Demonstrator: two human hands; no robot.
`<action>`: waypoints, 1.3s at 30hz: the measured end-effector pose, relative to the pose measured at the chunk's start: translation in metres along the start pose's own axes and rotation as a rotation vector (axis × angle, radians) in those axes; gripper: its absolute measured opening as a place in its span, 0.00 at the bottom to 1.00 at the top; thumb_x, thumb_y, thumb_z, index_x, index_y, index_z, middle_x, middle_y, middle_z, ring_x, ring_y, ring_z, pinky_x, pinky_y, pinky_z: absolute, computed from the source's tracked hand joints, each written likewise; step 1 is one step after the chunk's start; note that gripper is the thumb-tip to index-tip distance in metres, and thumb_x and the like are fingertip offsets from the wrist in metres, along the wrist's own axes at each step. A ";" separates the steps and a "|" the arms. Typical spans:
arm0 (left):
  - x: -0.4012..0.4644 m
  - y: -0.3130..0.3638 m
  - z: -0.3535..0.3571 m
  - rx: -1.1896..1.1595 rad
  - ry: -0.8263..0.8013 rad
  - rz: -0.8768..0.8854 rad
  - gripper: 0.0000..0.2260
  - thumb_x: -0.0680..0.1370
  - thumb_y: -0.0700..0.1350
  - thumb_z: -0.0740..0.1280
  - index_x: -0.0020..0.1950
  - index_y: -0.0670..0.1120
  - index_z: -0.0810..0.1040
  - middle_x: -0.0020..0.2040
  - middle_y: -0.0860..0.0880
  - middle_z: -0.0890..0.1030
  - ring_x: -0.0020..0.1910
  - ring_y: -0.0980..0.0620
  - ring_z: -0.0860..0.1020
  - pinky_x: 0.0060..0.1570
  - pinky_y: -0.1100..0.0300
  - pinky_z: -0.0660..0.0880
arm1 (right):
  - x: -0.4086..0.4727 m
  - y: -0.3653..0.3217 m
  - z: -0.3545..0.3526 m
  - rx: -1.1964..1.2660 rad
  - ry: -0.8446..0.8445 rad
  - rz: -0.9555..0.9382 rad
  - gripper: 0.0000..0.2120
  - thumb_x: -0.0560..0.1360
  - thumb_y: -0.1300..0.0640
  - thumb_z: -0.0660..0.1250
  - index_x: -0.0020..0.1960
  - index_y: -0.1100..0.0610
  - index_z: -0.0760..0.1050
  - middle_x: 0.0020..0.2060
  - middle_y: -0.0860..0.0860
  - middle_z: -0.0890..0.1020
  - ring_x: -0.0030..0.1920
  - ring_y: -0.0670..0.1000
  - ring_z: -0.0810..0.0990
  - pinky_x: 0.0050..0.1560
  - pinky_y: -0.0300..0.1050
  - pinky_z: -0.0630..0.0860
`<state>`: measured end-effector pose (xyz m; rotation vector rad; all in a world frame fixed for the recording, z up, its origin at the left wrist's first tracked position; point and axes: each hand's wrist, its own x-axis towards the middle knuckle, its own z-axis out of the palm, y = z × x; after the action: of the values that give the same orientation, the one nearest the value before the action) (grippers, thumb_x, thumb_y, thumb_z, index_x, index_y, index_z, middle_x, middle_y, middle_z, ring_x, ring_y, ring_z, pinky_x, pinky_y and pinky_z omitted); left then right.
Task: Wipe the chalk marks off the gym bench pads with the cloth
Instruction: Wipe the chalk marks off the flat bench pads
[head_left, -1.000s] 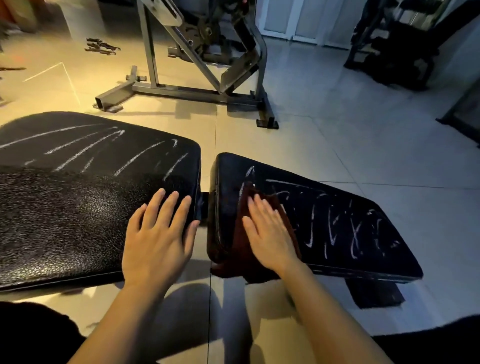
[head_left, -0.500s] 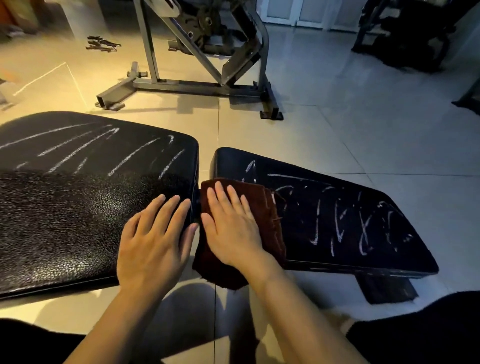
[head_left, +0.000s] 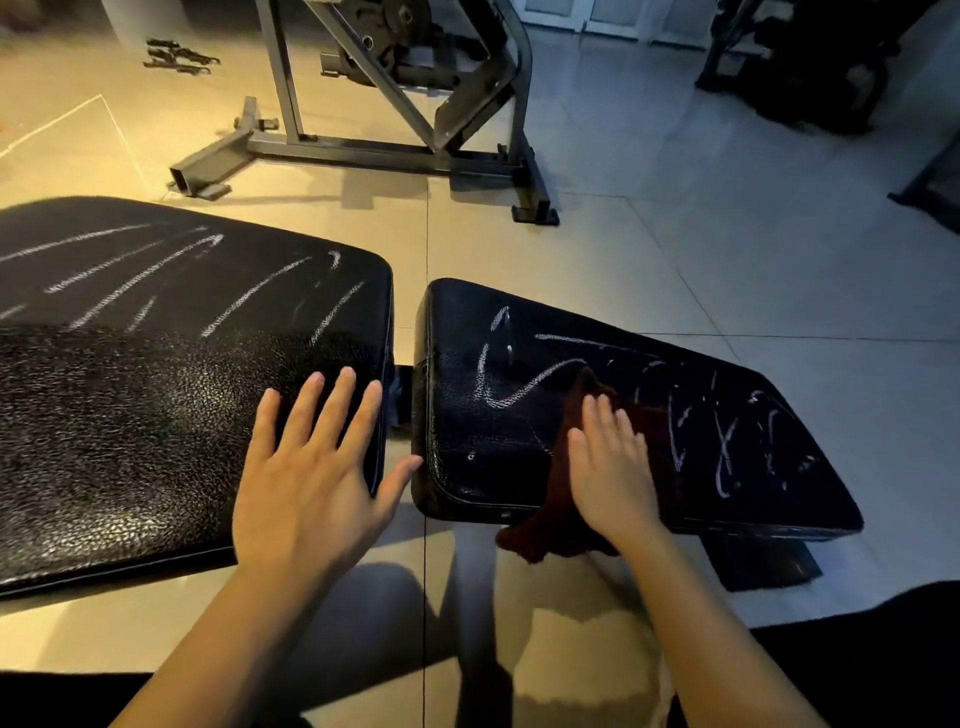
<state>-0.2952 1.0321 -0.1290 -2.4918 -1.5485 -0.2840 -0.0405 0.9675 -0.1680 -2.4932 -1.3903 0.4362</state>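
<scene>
Two black bench pads lie side by side with a narrow gap between them. The large left pad carries long white chalk streaks across its far half. The smaller right pad is scribbled with chalk loops and crosses. My left hand rests flat on the left pad's right end, fingers spread, thumb over the gap. My right hand presses flat on a dark red-brown cloth on the right pad's near middle; the cloth hangs over the near edge.
A grey steel machine frame stands on the tiled floor beyond the pads. Small dark items lie on the floor at far left. Dark equipment fills the far right corner. The bench's base foot sits under the right pad.
My right hand has slid the cloth rightward from the right pad's left end to its middle, uncovering chalk loops near the left end. My left hand stays on the left pad, thumb now spread.
</scene>
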 end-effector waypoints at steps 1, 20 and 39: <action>0.000 0.001 -0.001 -0.003 0.009 -0.010 0.34 0.77 0.66 0.50 0.74 0.46 0.68 0.73 0.43 0.68 0.74 0.43 0.64 0.74 0.42 0.51 | -0.002 -0.016 0.002 -0.010 0.002 -0.055 0.26 0.84 0.47 0.41 0.79 0.50 0.39 0.78 0.47 0.41 0.78 0.48 0.39 0.77 0.50 0.38; -0.001 0.008 -0.009 -0.036 0.061 -0.059 0.28 0.78 0.59 0.52 0.70 0.45 0.73 0.70 0.43 0.73 0.70 0.42 0.70 0.73 0.42 0.53 | 0.002 0.006 0.003 0.018 0.016 -0.084 0.27 0.83 0.43 0.44 0.79 0.49 0.42 0.79 0.46 0.45 0.77 0.45 0.41 0.76 0.46 0.38; -0.002 0.010 -0.007 -0.019 0.041 -0.056 0.26 0.80 0.57 0.53 0.71 0.45 0.72 0.71 0.43 0.72 0.71 0.42 0.68 0.72 0.44 0.55 | -0.020 -0.089 0.010 0.111 0.018 -0.429 0.26 0.83 0.42 0.45 0.79 0.46 0.46 0.78 0.42 0.47 0.77 0.40 0.40 0.75 0.41 0.35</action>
<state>-0.2879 1.0244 -0.1232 -2.4442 -1.6090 -0.3576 -0.1242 0.9965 -0.1428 -2.0283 -1.7794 0.3838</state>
